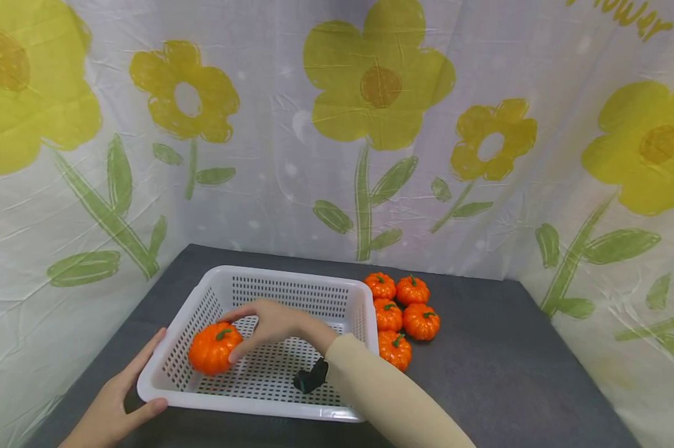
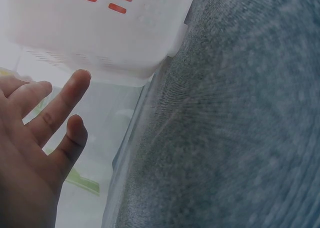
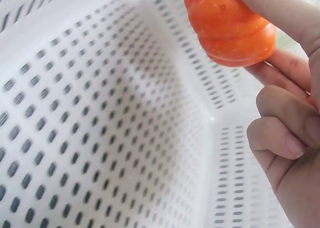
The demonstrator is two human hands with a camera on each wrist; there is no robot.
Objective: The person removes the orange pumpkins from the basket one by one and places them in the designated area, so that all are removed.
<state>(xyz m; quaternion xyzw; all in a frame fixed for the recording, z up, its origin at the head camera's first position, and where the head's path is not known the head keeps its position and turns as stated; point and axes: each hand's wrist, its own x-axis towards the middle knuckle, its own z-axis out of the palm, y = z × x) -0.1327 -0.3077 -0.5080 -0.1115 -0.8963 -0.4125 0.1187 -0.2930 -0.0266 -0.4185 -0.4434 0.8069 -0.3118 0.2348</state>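
Note:
In the head view, my right hand (image 1: 274,322) pinches a small orange pumpkin (image 1: 209,350) with a green stem, inside the left end of a white perforated plastic basket (image 1: 269,407). The right wrist view has the thumb on one side of the pumpkin (image 3: 232,30) and fingers on the other, over the basket's holed floor (image 3: 95,123). My left hand (image 1: 109,401) is at the basket's left front corner, fingers extended and spread, fingertips right at the rim. In the left wrist view, that hand (image 2: 37,123) is beside the basket's outer wall (image 2: 100,32).
Several more orange pumpkins (image 1: 421,322) stand close together just right of the basket. All rests on a dark grey table (image 1: 499,373). A white curtain with yellow flowers (image 1: 269,155) surrounds it at the back and sides. A black wrist device (image 1: 311,376) shows at the right wrist.

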